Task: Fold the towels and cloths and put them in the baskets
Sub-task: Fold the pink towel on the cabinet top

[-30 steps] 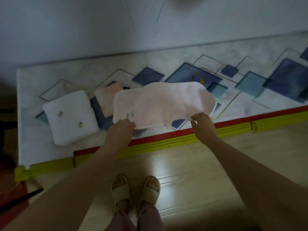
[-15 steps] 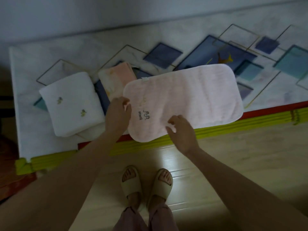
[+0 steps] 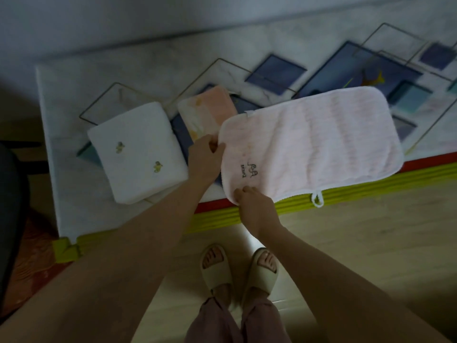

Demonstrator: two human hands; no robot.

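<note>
Two hands pinching pink towel's short edge, left grip [image 3: 205, 159], right grip [image 3: 254, 206], folded white towel [image 3: 137, 152] beside

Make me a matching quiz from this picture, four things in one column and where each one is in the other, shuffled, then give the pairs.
Things:
1. white towel
2. peach cloth
3. pink towel
4. hanging loop

Places:
A. spread flat, held at its left end by both hands
B. dangling over the table's front edge
C. folded, leftmost on the table
D. folded, between the other two textiles

Pairs: 1-C, 2-D, 3-A, 4-B
</note>
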